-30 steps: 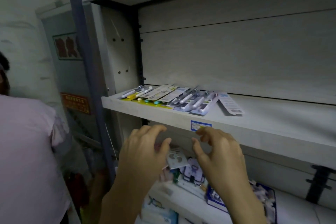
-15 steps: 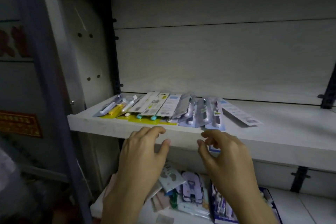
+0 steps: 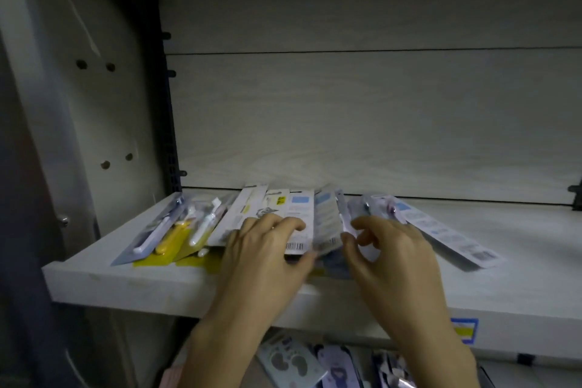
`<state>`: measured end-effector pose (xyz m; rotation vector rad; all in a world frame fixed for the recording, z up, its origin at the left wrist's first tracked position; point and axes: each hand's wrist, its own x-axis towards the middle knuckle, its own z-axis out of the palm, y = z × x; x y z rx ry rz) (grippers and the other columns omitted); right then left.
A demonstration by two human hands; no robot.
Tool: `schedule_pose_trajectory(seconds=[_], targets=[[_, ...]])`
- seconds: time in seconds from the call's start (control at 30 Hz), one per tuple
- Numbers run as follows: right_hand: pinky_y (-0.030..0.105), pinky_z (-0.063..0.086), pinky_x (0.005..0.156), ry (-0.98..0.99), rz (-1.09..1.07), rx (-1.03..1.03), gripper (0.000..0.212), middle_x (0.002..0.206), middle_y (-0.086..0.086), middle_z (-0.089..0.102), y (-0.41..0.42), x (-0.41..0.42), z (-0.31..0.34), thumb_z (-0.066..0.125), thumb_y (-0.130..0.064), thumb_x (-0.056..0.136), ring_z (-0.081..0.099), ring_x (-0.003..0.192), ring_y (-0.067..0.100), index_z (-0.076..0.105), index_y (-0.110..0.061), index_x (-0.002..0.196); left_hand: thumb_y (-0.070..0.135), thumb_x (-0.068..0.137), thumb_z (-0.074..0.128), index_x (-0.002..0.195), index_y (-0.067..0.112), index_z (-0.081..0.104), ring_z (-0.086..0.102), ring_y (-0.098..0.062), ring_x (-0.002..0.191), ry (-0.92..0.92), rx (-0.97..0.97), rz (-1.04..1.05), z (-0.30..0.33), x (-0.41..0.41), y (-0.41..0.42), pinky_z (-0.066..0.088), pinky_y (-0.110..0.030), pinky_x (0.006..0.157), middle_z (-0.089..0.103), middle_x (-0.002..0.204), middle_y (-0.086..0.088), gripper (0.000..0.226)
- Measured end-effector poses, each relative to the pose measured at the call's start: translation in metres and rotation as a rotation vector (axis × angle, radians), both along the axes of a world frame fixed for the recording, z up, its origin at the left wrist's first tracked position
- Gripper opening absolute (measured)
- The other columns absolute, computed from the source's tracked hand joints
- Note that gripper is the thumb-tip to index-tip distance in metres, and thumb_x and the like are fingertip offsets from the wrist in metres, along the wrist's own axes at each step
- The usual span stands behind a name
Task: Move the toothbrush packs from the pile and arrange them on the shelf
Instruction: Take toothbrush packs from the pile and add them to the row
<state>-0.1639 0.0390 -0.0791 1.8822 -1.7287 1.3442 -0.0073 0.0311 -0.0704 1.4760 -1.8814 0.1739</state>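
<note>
Barcode-labelled toothbrush packs [image 3: 299, 224] on shelf [image 3: 176, 285], left hand [image 3: 267, 249] and right hand [image 3: 393, 249] fingers each pinching one; print unreadable.

A fanned row of flat carded toothbrush packs [image 3: 201, 227] is laid on the pale wood-grain shelf [image 3: 519, 264]. The left hand [image 3: 264, 258] is pressed on a white barcoded pack [image 3: 300, 224]; the right hand [image 3: 393, 258] is curled at a pale lilac pack [image 3: 349, 224]. Further packs [image 3: 293, 362] are seen on the shelf below.
</note>
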Motion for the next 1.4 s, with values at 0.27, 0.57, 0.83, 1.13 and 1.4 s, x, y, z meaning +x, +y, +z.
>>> schedule_pose_trajectory(seconds=[0.27,0.57,0.83,1.13,1.4], targets=[[0.035,0.037,0.087,0.067,-0.215,0.322,0.042,0.097,-0.005,0.065,-0.025,0.024,0.002,0.051,-0.063,0.079,0.056,0.095,0.020,0.065,-0.027,0.092,0.058,0.080,0.058,0.118,0.037,0.057,0.045,-0.008,0.110,-0.038,0.145,-0.138,-0.001,0.017,-0.035,0.036,-0.022,0.085,0.056,0.117,0.017,0.044],[0.031,0.031,0.090,0.009,-0.286,0.345,0.039,0.105,-0.013,0.057,-0.021,0.031,0.000,0.052,-0.065,0.077,0.047,0.105,0.013,0.056,-0.037,0.104,0.049,0.083,0.054,0.093,0.031,0.062,0.052,-0.013,0.080,0.186,-0.058,-0.151,-0.013,0.021,-0.040,0.040,-0.028,0.064,0.062,0.072,0.013,0.022],[0.032,0.031,0.092,-0.029,-0.269,0.271,0.028,0.111,-0.009,0.054,-0.023,0.030,-0.003,0.057,-0.049,0.084,0.045,0.107,0.015,0.057,-0.036,0.109,0.033,0.082,0.052,0.107,0.024,0.066,0.056,-0.028,0.076,0.353,-0.079,-0.075,-0.016,0.021,-0.045,0.042,-0.034,0.064,0.065,0.074,-0.006,0.030],[0.035,0.039,0.059,-0.033,-0.206,-0.003,0.010,0.068,-0.001,0.062,-0.018,0.037,0.003,0.050,-0.027,0.093,0.058,0.063,0.031,0.043,-0.034,0.092,0.018,0.085,0.060,0.091,0.022,0.070,0.054,0.002,0.063,0.764,-0.093,-0.058,0.001,0.033,-0.031,0.044,-0.018,0.059,0.057,0.061,0.019,0.012],[0.015,0.045,0.053,-0.353,-0.002,0.075,0.005,0.079,-0.011,0.067,-0.005,0.041,0.016,0.063,-0.035,0.087,0.062,0.064,-0.001,0.059,-0.035,0.083,0.022,0.086,0.058,0.103,0.020,0.068,0.068,-0.019,0.078,1.011,0.083,-0.153,0.002,0.049,-0.028,0.056,-0.044,0.078,0.072,0.079,0.007,0.020]])
